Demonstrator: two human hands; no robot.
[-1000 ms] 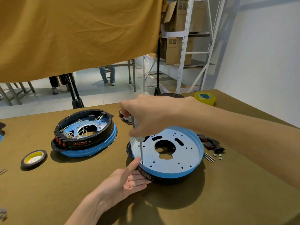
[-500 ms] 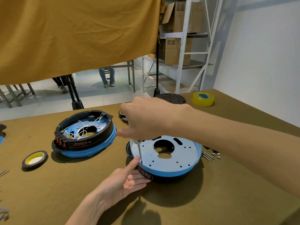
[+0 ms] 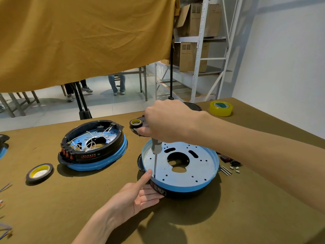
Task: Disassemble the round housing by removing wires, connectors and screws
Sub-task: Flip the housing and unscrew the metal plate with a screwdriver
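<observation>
A right hand [image 3: 168, 120] grips a screwdriver [image 3: 155, 155] upright, its tip at the near-left rim of the round housing [image 3: 181, 166] on the worktop [image 3: 228, 217]; the left hand [image 3: 139, 196], fingers straight, steadies the housing's side, thumb beside the shaft. The screw stage appears underway; next likely calls for steady downward pressure while turning.

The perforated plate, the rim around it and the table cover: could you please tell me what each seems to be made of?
Plate: likely sheet metal with a dull, pale, perhaps galvanised finish; it is flat, thin and punched with clean holes and slots.
Rim: smooth glossy blue over a black band, probably painted metal or plastic; the look leaves it open.
Table cover: matte olive fabric, perhaps felt; it shows no shine.
</observation>
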